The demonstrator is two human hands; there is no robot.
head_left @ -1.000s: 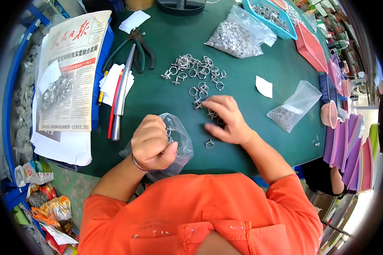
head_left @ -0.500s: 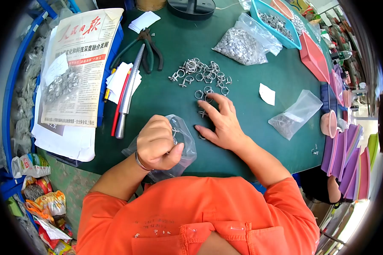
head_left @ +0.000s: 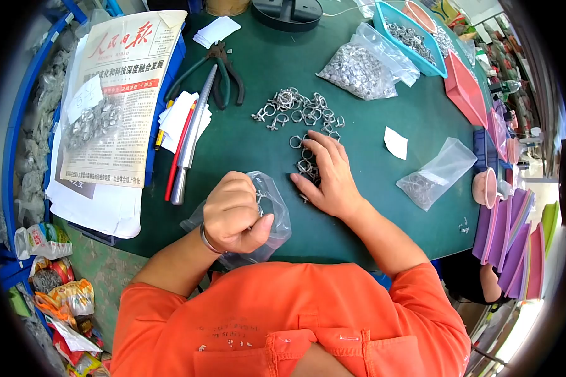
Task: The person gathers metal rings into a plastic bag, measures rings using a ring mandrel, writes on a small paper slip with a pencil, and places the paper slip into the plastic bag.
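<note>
My left hand [head_left: 234, 213] is closed in a fist at the mouth of a clear plastic bag [head_left: 278, 217], which hangs over the table's front edge. Bits of metal show inside the bag beside my fingers. My right hand [head_left: 334, 182] rests on the green table [head_left: 358, 135], its fingers curled around a small cluster of metal rings [head_left: 307, 166] between thumb and fingertips. Just beyond them lies a loose pile of silver-coloured rings [head_left: 302, 108]. The undersides of my right fingers are hidden.
Left of the pile lie pliers [head_left: 219, 78], a tapered metal ring mandrel [head_left: 192, 144] and a red pen [head_left: 177, 157]. A newspaper [head_left: 122, 94] covers the left side. Filled plastic bags [head_left: 361, 66], a blue tray [head_left: 415, 41] and a pink tray [head_left: 465, 91] stand at the right.
My right hand has drawn its fingers in around the rings, and more rings now sit bunched between thumb and fingertips. My left hand stays at the bag.
</note>
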